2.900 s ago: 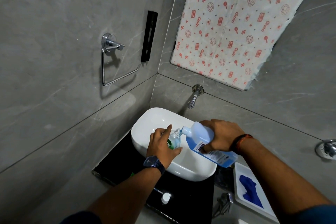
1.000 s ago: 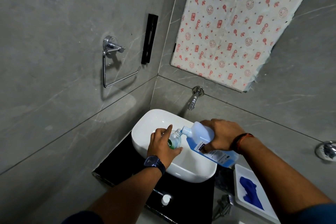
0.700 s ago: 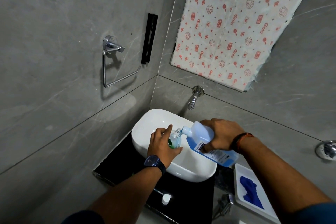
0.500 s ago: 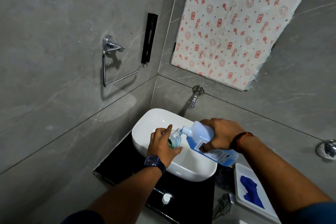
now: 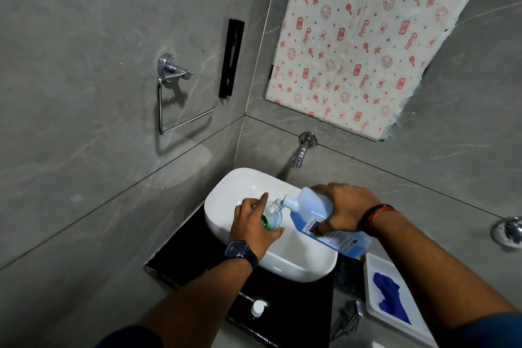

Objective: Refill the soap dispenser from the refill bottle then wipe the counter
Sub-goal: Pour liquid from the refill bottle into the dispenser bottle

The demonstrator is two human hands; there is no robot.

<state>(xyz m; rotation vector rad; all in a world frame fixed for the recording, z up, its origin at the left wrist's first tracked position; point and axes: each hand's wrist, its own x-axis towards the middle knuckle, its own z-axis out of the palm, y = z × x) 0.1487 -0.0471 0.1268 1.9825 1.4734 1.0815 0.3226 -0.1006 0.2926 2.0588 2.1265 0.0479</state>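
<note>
Grey stone tiles line the corner, with a black counter [image 5: 296,308] at the bottom of the view. Nearest on it lies a white pump cap [image 5: 257,308], and to the right a white tray [image 5: 375,268] holds a blue cloth [image 5: 389,299]. Beyond sits the white basin [image 5: 305,265]. Over it the left hand [image 5: 251,227], a watch on its wrist, is clasped around the small clear soap dispenser [image 5: 273,216], keeping it upright with its open neck up. The right hand [image 5: 343,210] grips the blue refill bottle [image 5: 319,220] from above, tipped so its spout meets the dispenser's mouth. Blue liquid fills the bottle's lower side. Compared with the earlier frames, nothing has visibly shifted: both hands, the bottle's tilt and the dispenser are as before, and the pour continues. Farther back a tap [image 5: 300,154] juts from the wall, a chrome towel ring [image 5: 180,102] hangs at left, and a patterned sheet [image 5: 361,37] covers the wall above.
</note>
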